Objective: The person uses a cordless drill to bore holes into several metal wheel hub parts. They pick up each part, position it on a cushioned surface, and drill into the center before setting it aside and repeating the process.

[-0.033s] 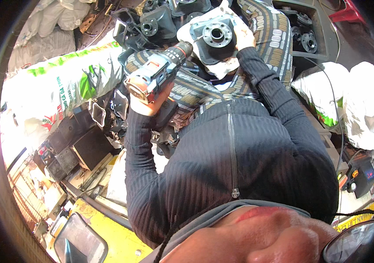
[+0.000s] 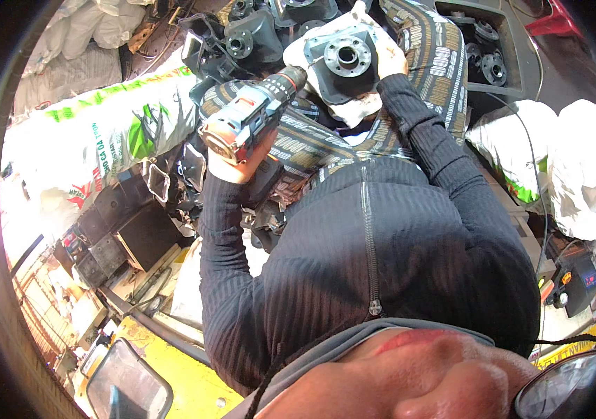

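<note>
My left hand [image 2: 242, 159] is closed round the handle of a blue-grey cordless drill [image 2: 249, 115]. The drill's dark chuck points up and right, close to the left edge of a dark square-based metal part [image 2: 347, 87]. That part carries a round flange [image 2: 347, 55] with a centre hole and several small holes around it. My right hand [image 2: 390, 59] grips the part's right side, its fingers partly hidden. White cloth [image 2: 355, 110] lies under the part, between my knees in patterned trousers. Whether the drill tip touches the part, I cannot tell.
Several similar flanged parts [image 2: 249, 42] are heaped beyond my left knee. More sit in a grey bin [image 2: 518, 77] at the far right. A big white sack [image 2: 109, 133] lies left; white bags [image 2: 584, 167] stand right, with a dark cable [image 2: 532, 146] running past.
</note>
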A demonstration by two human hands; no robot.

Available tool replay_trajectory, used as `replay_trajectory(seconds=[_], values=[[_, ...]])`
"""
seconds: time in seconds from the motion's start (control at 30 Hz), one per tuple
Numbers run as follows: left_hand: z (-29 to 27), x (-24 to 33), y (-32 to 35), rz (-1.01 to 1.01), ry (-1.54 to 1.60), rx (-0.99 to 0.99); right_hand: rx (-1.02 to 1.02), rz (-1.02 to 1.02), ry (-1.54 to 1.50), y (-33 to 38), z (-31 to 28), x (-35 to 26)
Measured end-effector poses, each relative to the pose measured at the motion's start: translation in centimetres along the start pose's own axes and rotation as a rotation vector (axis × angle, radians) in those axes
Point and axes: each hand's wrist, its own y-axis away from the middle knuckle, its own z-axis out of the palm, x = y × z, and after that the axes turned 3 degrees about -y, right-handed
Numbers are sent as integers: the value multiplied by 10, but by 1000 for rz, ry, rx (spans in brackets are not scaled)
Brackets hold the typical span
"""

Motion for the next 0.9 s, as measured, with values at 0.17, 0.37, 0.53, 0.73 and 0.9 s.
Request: replay_trajectory(seconds=[0.17,0.37,0.53,0.73,0.9], values=[[4,-19,-16,-94,97,1,15,-100,147,-13,19,10],[10,-37,-35,-80,97,-30,-172,-68,229,-12,20,-1],[10,-35,-50,-71,106,-71,-167,-178,174,-11,21,2],[21,-42,-65,-91,76,-112,-152,-188,133,-10,22,3],[32,-54,-78,320,-149,74,-131,-233,143,-9,23,-1]])
